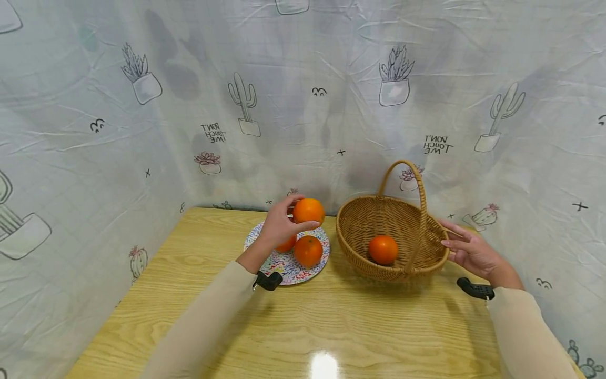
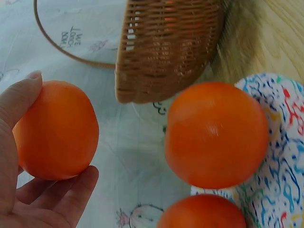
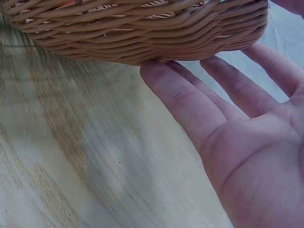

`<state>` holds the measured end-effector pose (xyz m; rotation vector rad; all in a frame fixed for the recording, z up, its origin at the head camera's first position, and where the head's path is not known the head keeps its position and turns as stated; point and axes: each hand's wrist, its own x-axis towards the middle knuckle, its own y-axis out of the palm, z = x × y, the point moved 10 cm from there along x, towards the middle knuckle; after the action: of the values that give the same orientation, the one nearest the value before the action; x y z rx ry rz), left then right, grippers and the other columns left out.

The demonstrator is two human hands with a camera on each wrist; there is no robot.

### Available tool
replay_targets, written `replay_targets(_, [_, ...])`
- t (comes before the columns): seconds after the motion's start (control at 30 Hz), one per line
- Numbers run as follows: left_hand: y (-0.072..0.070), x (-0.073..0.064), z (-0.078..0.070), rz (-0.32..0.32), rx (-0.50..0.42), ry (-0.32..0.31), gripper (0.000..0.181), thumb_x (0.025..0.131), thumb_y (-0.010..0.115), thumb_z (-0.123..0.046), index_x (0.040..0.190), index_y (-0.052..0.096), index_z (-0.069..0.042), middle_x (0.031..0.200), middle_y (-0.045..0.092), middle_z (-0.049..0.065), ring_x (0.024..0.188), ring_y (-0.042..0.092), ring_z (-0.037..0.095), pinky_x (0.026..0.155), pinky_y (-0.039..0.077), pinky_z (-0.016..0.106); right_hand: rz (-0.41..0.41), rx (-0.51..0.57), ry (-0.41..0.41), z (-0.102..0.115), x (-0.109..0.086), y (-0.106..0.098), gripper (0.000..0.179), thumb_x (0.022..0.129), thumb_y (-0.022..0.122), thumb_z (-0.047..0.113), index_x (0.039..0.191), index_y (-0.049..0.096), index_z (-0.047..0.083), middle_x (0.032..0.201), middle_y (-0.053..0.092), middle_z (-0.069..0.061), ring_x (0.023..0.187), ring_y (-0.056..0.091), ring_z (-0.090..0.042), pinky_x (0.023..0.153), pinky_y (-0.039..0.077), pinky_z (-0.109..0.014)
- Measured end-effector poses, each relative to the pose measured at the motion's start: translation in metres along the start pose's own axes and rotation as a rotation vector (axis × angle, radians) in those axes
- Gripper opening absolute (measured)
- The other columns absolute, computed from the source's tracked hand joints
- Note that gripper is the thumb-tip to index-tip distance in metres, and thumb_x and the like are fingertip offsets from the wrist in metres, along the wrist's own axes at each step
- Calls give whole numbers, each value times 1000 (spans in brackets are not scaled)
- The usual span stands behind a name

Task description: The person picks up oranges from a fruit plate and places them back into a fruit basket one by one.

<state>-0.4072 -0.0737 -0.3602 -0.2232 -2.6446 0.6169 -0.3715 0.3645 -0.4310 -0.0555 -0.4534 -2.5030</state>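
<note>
My left hand (image 1: 279, 223) holds an orange (image 1: 309, 211) between thumb and fingers, above a plate (image 1: 289, 275) with a colourful squiggle pattern. Two more oranges lie on that plate; the front one (image 1: 308, 251) is in plain sight, while the hand partly covers the other (image 1: 286, 243). To the right is a wicker basket (image 1: 352, 247) with an arched handle and one orange (image 1: 383, 249) inside. At the basket's right side, my right hand (image 1: 478, 255) has its thumb near the rim. In the right wrist view its fairly straight fingers (image 3: 180, 95) touch the basket's underside.
A pale wooden table (image 1: 331, 321) carries the plate and basket. Behind it and along the sides hangs a light curtain (image 1: 284, 105) printed with cacti and potted plants. The basket's handle (image 1: 421, 210) rises above its rim.
</note>
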Motion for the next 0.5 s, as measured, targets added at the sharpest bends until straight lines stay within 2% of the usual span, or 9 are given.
replay_targets(0.2, [17, 5, -14, 19, 5, 10, 73, 81, 87, -42, 143, 56, -21, 135, 62, 5, 109, 67, 26, 85, 61, 42, 2, 1, 4, 0, 0, 0, 63, 106, 29, -11, 162, 31, 18, 146, 59, 4, 121, 66, -15, 97, 58, -35])
replay_targets(0.4, [29, 12, -24, 31, -10, 7, 73, 80, 88, -43, 143, 57, -22, 133, 63, 3, 109, 66, 24, 84, 60, 42, -2, -29, 10, 0, -1, 0, 66, 107, 29, -10, 166, 19, 17, 147, 57, 6, 122, 65, -13, 98, 58, -34])
replay_targets(0.5, [33, 16, -29, 32, -13, 2, 73, 80, 87, -45, 143, 58, -22, 132, 64, 2, 108, 67, 22, 83, 59, 41, -5, -31, 9, 0, -1, -1, 66, 107, 29, -10, 166, 18, 17, 147, 57, 6, 121, 65, -13, 97, 58, -34])
